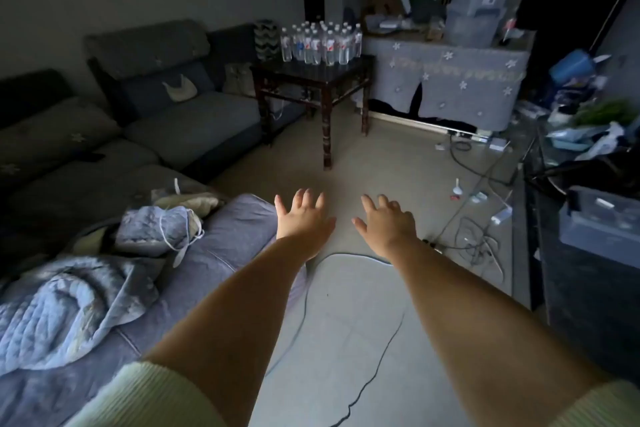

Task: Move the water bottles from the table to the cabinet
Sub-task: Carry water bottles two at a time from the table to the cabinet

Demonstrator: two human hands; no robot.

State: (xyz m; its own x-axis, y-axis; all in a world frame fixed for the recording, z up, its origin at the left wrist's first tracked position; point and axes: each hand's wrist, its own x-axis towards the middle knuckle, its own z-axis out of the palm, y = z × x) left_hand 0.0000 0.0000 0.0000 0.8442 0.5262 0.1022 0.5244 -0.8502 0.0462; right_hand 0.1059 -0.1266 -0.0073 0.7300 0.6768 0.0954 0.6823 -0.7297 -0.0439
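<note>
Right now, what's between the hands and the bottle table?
Head view: bare floor only. Both hands, left and right, are open; water bottles still stand on the dark table ahead.

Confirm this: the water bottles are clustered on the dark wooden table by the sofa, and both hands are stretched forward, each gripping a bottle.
Not quite. The head view shows the left hand and right hand stretched forward but open and holding nothing. The water bottles are all clustered on the dark wooden table by the sofa.
</note>
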